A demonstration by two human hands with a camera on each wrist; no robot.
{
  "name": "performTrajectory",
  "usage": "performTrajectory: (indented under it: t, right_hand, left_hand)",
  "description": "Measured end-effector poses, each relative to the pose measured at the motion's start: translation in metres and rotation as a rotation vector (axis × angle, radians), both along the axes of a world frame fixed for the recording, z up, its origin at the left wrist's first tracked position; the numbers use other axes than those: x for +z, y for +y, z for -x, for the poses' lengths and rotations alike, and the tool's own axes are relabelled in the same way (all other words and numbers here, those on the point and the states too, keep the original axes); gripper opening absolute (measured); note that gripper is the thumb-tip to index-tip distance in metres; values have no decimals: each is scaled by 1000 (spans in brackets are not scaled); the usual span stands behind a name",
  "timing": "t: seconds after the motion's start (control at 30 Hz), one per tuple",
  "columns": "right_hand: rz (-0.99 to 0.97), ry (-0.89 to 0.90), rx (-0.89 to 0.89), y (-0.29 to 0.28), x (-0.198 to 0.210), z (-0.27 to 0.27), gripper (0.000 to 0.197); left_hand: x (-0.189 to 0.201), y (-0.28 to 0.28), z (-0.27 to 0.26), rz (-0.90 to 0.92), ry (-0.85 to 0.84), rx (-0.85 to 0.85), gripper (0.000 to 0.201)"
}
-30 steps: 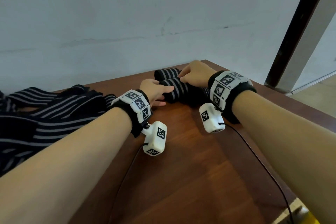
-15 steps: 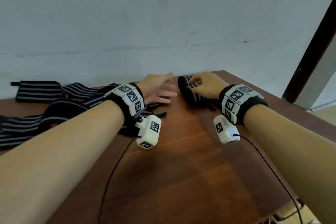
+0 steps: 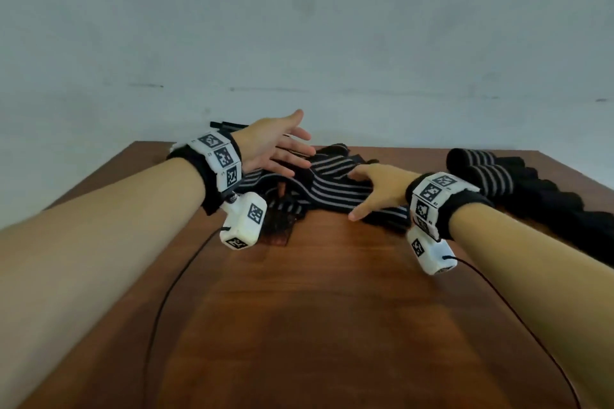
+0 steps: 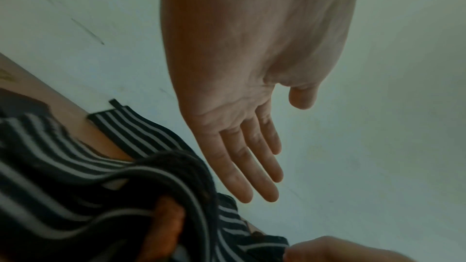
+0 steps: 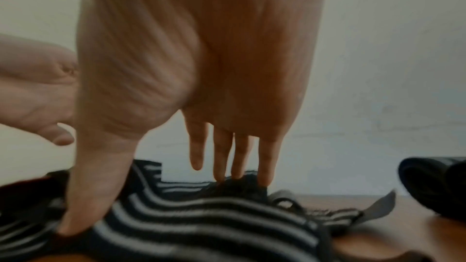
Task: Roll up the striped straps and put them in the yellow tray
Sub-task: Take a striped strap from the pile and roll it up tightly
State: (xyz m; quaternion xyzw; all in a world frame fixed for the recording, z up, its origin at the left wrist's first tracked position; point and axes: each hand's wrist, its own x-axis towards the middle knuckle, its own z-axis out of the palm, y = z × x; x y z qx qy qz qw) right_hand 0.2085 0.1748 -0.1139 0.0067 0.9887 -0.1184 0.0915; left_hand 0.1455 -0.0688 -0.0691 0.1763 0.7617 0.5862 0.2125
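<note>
A heap of loose black straps with grey stripes [image 3: 332,186] lies at the far middle of the wooden table [image 3: 315,325]. My left hand [image 3: 285,149] hovers over the heap with straight fingers [image 4: 252,166], holding nothing. My right hand [image 3: 368,189] reaches onto the heap, and its straight fingertips [image 5: 264,166] and thumb touch the striped straps [image 5: 214,218]. Two rolled striped straps [image 3: 481,169] lie at the far right of the table, also seen as a dark roll [image 5: 433,182]. The yellow tray is out of view.
A pale wall [image 3: 299,26] rises right behind the table's far edge. More dark strap fabric [image 3: 564,209] trails from the rolls along the right side. Thin black cables [image 3: 172,292] run from both wrist cameras across the bare near half of the table.
Both hands left the rolled straps and swung left to the loose heap; the view turned left with them. The rolls now lie to the right of my right wrist.
</note>
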Motion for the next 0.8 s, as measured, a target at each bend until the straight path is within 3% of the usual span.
performTrajectory:
  t: [0.1, 0.23, 0.37, 0.43, 0.53, 0.6, 0.73, 0.8]
  right_hand:
    - [-74, -20, -20, -9, -6, 6, 108]
    - [-27, 99, -18, -14, 7, 8, 83]
    - [406, 292, -18, -27, 31, -3, 29]
    - [572, 423, -29, -37, 48, -10, 24]
    - [737, 424, 47, -53, 66, -17, 28]
    - [806, 374, 97, -64, 69, -19, 28]
    - [800, 276, 153, -79, 59, -21, 23]
    - [794, 235, 137, -81, 54, -23, 45]
  left_hand:
    - [-5, -33, 1, -5, 2, 20, 54]
    - [-15, -68, 9, 41, -5, 82, 52]
    - [-27, -85, 16, 201, -116, 51, 59]
    - [-29, -85, 16, 253, -187, -35, 75]
    - [-28, -73, 15, 266, -270, -173, 98]
    - [-25, -59, 11, 221, -314, -167, 101]
    - [-26, -40, 5, -56, -393, 79, 68]
    - [-26, -37, 3, -324, -503, 163, 55]
